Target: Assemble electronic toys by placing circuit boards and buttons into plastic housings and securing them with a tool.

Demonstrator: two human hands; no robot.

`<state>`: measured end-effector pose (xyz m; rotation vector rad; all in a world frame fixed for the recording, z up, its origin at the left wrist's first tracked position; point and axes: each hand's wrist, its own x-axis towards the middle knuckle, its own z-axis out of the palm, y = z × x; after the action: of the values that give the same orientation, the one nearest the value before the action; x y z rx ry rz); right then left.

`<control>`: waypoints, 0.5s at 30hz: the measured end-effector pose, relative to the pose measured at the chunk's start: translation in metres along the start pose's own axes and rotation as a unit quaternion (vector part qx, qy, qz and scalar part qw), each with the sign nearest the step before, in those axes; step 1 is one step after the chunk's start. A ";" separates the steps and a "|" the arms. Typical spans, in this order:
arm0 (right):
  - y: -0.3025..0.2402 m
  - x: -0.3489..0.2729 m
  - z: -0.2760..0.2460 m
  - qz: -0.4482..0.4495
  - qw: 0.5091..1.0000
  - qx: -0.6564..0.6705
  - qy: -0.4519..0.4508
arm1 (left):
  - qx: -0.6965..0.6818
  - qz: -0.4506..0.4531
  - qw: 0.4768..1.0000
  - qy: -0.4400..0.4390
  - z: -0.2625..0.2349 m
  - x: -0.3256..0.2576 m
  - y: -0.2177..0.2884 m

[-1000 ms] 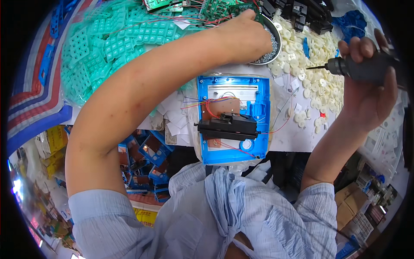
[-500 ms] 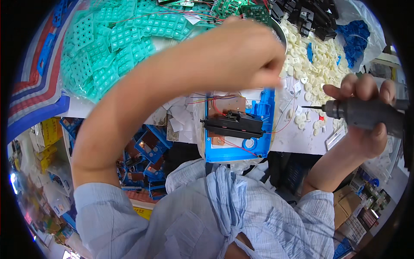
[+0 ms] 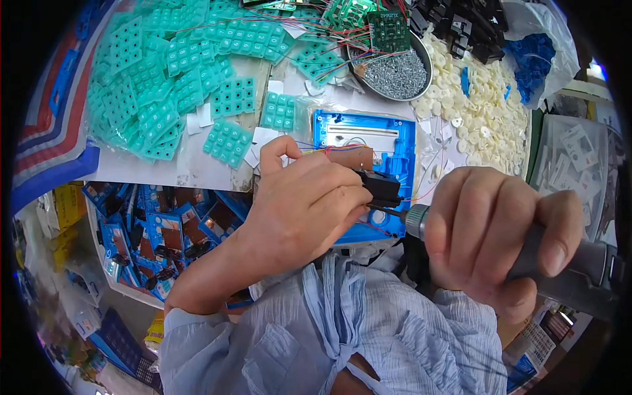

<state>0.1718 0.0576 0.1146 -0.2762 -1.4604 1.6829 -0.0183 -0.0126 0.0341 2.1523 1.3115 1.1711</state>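
A blue plastic casing [image 3: 409,155] lies open in front of me, with coloured wires, a brown circuit board [image 3: 352,157] and a long black part [image 3: 382,188] inside. My left hand [image 3: 306,204] is over the casing's left side, its fingers pinched together beside the black part. Whatever is between those fingertips is too small or hidden to name. In my right hand [image 3: 490,230] is a grey electric screwdriver [image 3: 417,221], held nearly level. Its thin bit points left, and the tip reaches my left fingertips at the black part.
Behind the casing stands a metal bowl [image 3: 430,74] of small screws, partly under a green circuit board [image 3: 388,31]. Teal rubber keypads [image 3: 229,143] spread over the left. Cream plastic discs [image 3: 477,108] are heaped right, near bagged blue parts [image 3: 534,59]. Blue assemblies [image 3: 164,230] fill a container lower left.
My left hand has come back from the screw bowl to the black part in the casing. My right hand has brought the screwdriver left and down, its bit now at the left fingertips.
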 end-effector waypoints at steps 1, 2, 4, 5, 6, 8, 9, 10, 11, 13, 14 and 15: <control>0.001 -0.001 0.001 0.002 1.000 -0.002 0.001 | -0.001 0.002 1.000 0.003 0.001 0.000 -0.001; 0.002 -0.001 0.001 0.003 1.000 -0.005 0.002 | -0.002 0.005 1.000 0.006 0.002 -0.001 -0.002; 0.004 -0.004 0.002 0.002 1.000 -0.016 0.003 | 0.002 0.012 1.000 0.012 0.003 -0.001 -0.003; 0.003 -0.004 0.003 0.002 1.000 -0.021 0.004 | 0.007 0.017 1.000 0.016 0.003 -0.002 -0.003; 0.002 -0.005 0.003 0.004 1.000 -0.024 0.002 | 0.011 0.022 1.000 0.019 0.004 -0.002 -0.003; 0.003 -0.005 0.003 0.006 1.000 -0.026 0.003 | 0.026 0.028 0.999 0.028 0.006 -0.004 -0.004; 0.003 -0.004 0.002 0.004 1.000 -0.025 0.006 | 0.034 0.031 0.998 0.032 0.007 -0.004 -0.004; 0.004 -0.004 0.000 -0.001 0.999 -0.034 0.012 | 0.041 -0.003 0.998 0.040 0.006 -0.004 -0.003; 0.004 -0.004 -0.001 -0.005 0.999 -0.043 0.019 | 0.047 -0.037 0.997 0.047 0.003 -0.005 -0.001; 0.011 -0.003 -0.007 -0.015 0.998 -0.057 0.021 | 0.068 -0.081 0.994 0.040 0.000 -0.012 0.000; 0.015 -0.001 -0.009 -0.018 0.998 -0.055 0.016 | 0.081 -0.092 0.992 0.026 0.001 -0.020 -0.003; 0.021 0.001 -0.011 -0.021 0.998 -0.053 0.009 | 0.095 -0.103 0.990 0.011 0.002 -0.026 -0.005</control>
<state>0.1695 0.0671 0.0934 -0.3164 -1.5343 1.5672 -0.0253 -0.0322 0.0167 2.0726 1.6708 1.0278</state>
